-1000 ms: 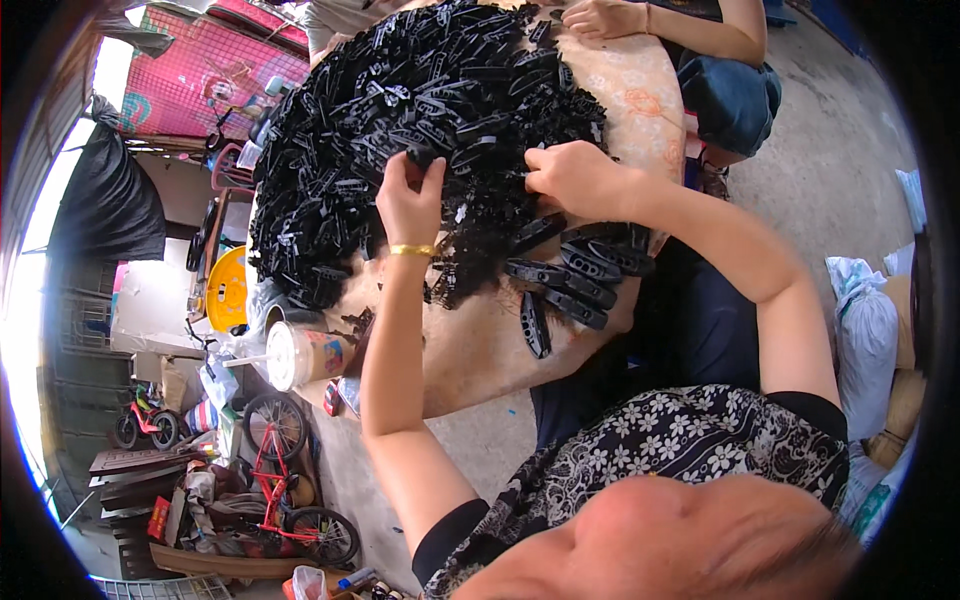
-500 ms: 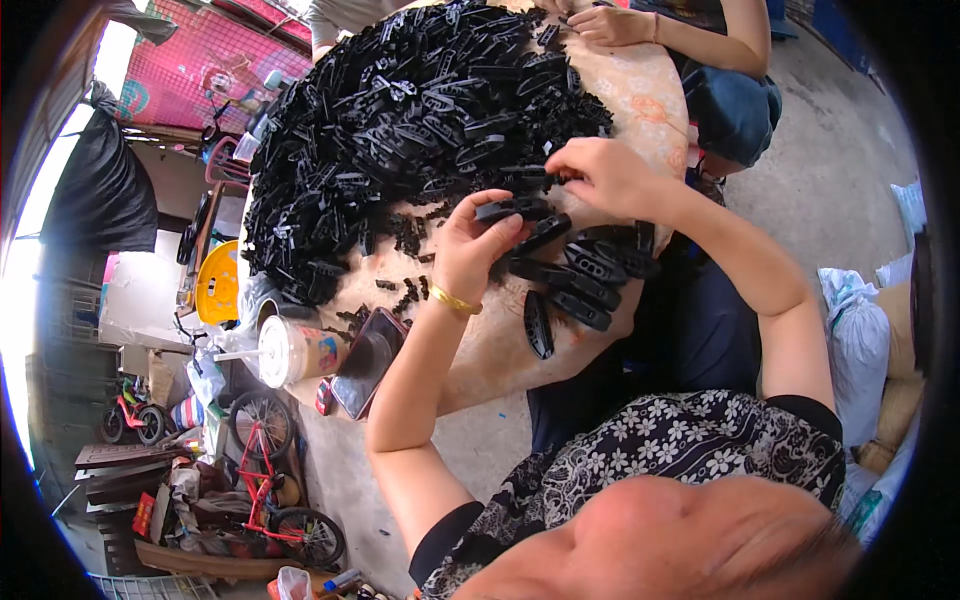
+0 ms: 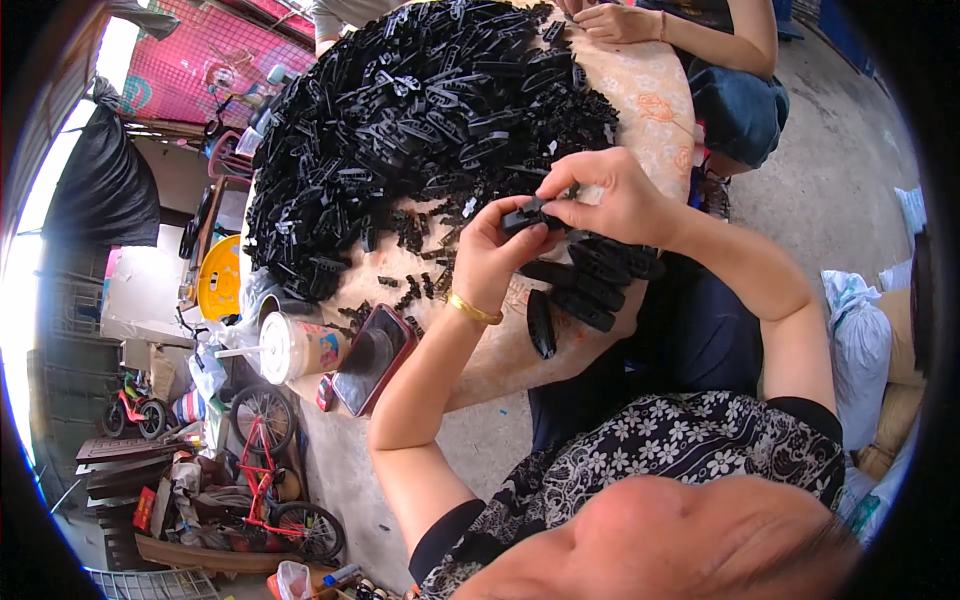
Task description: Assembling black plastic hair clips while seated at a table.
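My left hand (image 3: 487, 255) grips a black elongated plastic part (image 3: 522, 215) between thumb and fingers. Against the top of that part my right hand (image 3: 605, 200) pinches, thumb and forefinger closed; whatever small piece is between them is mostly hidden. Just below my hands lie several larger oval black parts (image 3: 590, 300) grouped near the table edge, and one long oval part (image 3: 541, 325) stands apart from them. Beyond my hands spreads a big heap of black plastic parts (image 3: 400, 130). Small black clips (image 3: 408, 292) are scattered left of my left hand.
Left of my forearm are a phone (image 3: 372, 360) and a lidded cup with a straw (image 3: 290, 348) on the patterned tablecloth (image 3: 480, 370). Another person's hand (image 3: 615, 23) works at the far right edge. A red bicycle (image 3: 262, 470) stands at lower left, white sacks (image 3: 855, 340) at right.
My right hand has come back from the heap's near edge and now meets the part in my left hand. My left hand has moved slightly right and down, turning the part.
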Demonstrator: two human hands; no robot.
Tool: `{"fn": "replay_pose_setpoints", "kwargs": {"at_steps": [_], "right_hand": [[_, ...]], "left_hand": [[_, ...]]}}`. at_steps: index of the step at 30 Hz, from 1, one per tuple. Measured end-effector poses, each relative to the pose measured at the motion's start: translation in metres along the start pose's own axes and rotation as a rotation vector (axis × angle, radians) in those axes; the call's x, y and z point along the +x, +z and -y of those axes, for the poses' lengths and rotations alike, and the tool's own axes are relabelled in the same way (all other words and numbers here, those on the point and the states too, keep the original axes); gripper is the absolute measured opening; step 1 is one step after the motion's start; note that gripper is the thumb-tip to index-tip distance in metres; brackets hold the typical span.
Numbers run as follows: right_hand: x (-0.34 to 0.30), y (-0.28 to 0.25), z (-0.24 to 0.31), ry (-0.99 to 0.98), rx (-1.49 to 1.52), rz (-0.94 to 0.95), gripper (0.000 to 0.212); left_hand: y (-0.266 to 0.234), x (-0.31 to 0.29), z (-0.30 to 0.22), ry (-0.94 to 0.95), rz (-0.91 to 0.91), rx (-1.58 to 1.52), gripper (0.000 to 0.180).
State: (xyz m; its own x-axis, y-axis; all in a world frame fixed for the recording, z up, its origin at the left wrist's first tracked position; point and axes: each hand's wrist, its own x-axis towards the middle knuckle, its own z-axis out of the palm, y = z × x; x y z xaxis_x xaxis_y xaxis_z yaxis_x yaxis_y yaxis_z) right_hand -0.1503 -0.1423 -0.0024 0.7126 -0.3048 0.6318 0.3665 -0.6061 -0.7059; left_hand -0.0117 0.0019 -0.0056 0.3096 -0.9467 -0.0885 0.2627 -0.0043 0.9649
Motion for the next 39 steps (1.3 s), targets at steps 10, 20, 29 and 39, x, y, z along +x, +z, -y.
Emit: {"fn": "replay_pose_setpoints", "kwargs": {"at_steps": [10, 20, 29, 39], "right_hand": [[-0.001, 0.004, -0.001, -0.218, -0.173, -0.001, 0.012], [-0.006, 0.015, 0.012, 0.112, 0.203, -0.162, 0.009], [0.002, 0.001, 0.008, -0.439, -0.220, -0.007, 0.022], [0.000, -0.006, 0.009, -0.496, -0.400, 0.129, 0.023]], "left_hand": [[-0.003, -0.002, -0.001, -0.015, -0.030, 0.020, 0.035], [0.011, -0.007, -0.004, 0.080, 0.011, -0.205, 0.041], [-0.011, 0.000, -0.006, -0.089, 0.052, -0.172, 0.032], [-0.005, -0.007, -0.029, -0.237, 0.103, 0.098, 0.030]]}}
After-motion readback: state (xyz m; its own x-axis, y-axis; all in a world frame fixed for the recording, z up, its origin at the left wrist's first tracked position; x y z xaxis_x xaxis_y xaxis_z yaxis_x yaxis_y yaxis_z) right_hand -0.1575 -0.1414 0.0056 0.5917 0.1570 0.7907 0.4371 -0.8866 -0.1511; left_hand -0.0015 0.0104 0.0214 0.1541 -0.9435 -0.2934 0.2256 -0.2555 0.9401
